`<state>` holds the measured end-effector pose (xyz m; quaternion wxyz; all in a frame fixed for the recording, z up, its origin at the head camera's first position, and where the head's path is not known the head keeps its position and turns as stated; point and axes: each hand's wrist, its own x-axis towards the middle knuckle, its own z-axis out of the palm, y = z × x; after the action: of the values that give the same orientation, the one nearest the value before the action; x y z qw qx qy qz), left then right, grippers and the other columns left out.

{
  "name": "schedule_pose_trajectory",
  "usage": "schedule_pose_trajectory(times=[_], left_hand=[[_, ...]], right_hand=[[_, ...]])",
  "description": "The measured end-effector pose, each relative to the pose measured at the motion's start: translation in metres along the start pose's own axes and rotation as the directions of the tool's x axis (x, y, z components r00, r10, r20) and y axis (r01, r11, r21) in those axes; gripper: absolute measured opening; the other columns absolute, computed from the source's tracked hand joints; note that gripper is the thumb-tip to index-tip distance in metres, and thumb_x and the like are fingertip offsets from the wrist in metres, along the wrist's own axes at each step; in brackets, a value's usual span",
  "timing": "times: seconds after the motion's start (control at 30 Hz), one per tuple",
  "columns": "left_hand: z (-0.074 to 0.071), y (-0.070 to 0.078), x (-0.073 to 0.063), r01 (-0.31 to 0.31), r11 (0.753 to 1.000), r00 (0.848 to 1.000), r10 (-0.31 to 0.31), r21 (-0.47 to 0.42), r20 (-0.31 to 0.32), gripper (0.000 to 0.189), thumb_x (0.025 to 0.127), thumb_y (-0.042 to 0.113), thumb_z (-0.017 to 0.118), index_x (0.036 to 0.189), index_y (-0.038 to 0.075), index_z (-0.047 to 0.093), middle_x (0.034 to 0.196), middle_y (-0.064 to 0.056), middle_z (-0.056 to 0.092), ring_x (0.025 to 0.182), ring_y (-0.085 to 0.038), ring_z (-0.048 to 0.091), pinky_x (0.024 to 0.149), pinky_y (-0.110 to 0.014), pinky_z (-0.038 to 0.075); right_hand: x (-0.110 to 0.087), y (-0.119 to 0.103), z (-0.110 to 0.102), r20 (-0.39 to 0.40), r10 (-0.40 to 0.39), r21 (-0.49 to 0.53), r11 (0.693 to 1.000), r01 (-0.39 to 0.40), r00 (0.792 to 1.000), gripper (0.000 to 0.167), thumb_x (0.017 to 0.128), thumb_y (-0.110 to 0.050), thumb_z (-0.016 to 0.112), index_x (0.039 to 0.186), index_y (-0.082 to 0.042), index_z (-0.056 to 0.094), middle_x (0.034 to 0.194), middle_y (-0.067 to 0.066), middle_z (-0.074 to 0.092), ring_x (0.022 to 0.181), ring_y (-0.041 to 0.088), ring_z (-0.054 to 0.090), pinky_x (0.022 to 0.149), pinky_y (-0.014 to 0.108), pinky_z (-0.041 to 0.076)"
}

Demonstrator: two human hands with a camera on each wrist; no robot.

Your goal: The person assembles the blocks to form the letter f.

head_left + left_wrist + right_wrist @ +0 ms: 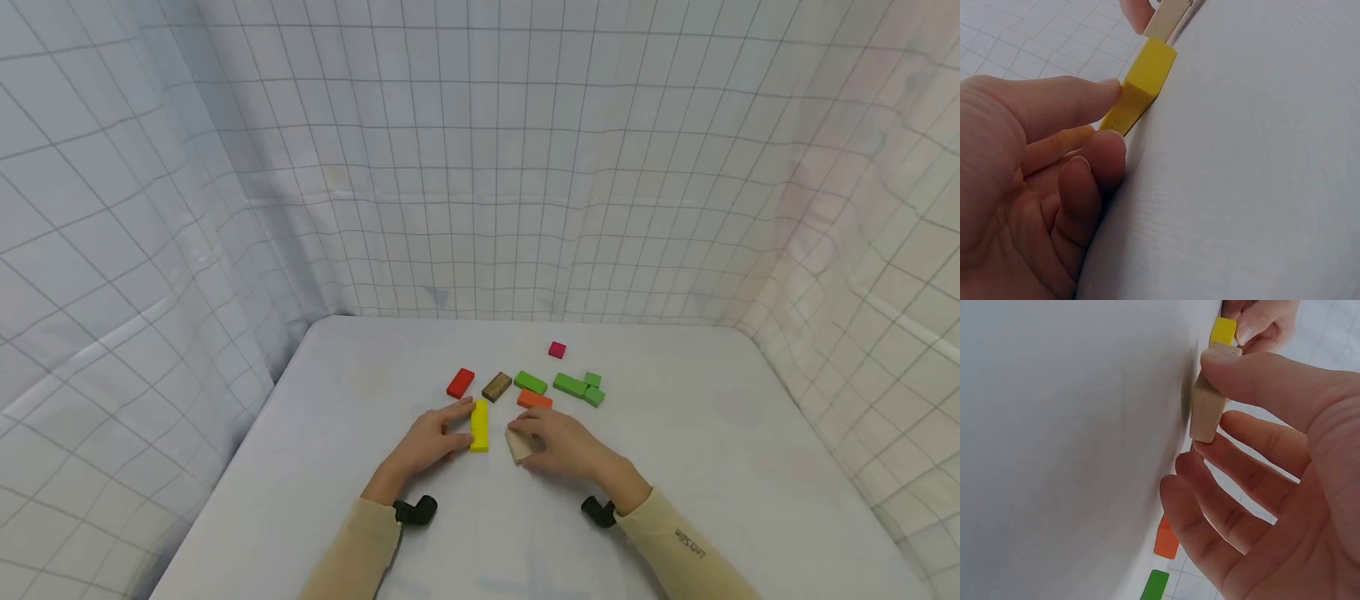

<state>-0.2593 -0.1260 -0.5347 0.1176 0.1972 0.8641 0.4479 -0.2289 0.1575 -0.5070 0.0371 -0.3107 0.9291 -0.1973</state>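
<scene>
A long yellow block [480,427] lies on the white table, and my left hand [429,442] pinches it by its left side between thumb and forefinger. The thumb [1079,103] touches the block's near end in the left wrist view. To the right, my right hand [561,442] grips a plain wooden block [517,447] low over the table, set at a slant. In the right wrist view the thumb presses one face of this wooden block [1207,412], with fingers on the far side. A small gap separates the two blocks in the head view.
Behind the hands lie a red block [461,383], a brown block [497,387], an orange block [535,400] and several green blocks [530,382]. A small crimson block [557,350] sits farther back. Gridded white curtains [465,167] enclose the table's back and sides.
</scene>
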Motion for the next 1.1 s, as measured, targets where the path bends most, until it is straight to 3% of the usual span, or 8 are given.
schedule_pose_trajectory(times=[0.43, 0.77, 1.1], left_hand=[[0.0, 0.002, -0.002, 0.002, 1.0, 1.0, -0.002, 0.006, -0.008, 0.059, 0.095, 0.032, 0.071, 0.149, 0.023, 0.052, 0.155, 0.007, 0.044, 0.065, -0.019, 0.049, 0.062, -0.03, 0.04], [-0.001, 0.002, -0.002, -0.016, 1.0, 1.0, 0.016, 0.001, -0.001, 0.059, 0.095, 0.03, 0.071, 0.15, 0.022, 0.051, 0.155, 0.006, 0.044, 0.055, -0.018, 0.046, 0.056, -0.027, 0.039], [0.0, 0.001, -0.001, -0.015, 1.0, 1.0, 0.016, 0.014, -0.008, 0.059, 0.095, 0.033, 0.071, 0.149, 0.022, 0.052, 0.155, 0.007, 0.043, 0.075, -0.019, 0.047, 0.066, -0.031, 0.039]], right_hand=[[0.001, -0.021, 0.004, 0.013, -0.002, 0.073, 0.997, 0.001, 1.0, 0.053, 0.087, -0.036, 0.08, 0.135, -0.02, 0.065, 0.128, -0.008, 0.061, 0.113, 0.01, 0.056, 0.096, 0.036, 0.049], [0.001, -0.034, 0.008, 0.051, -0.014, 0.061, 0.998, 0.01, 0.999, 0.051, 0.086, -0.041, 0.08, 0.132, -0.025, 0.067, 0.125, -0.013, 0.061, 0.111, 0.007, 0.056, 0.096, 0.033, 0.049], [0.002, -0.039, 0.013, 0.039, -0.034, 0.069, 0.997, 0.031, 0.999, 0.05, 0.085, -0.04, 0.081, 0.131, -0.024, 0.068, 0.123, -0.012, 0.061, 0.109, 0.006, 0.057, 0.093, 0.03, 0.051]])
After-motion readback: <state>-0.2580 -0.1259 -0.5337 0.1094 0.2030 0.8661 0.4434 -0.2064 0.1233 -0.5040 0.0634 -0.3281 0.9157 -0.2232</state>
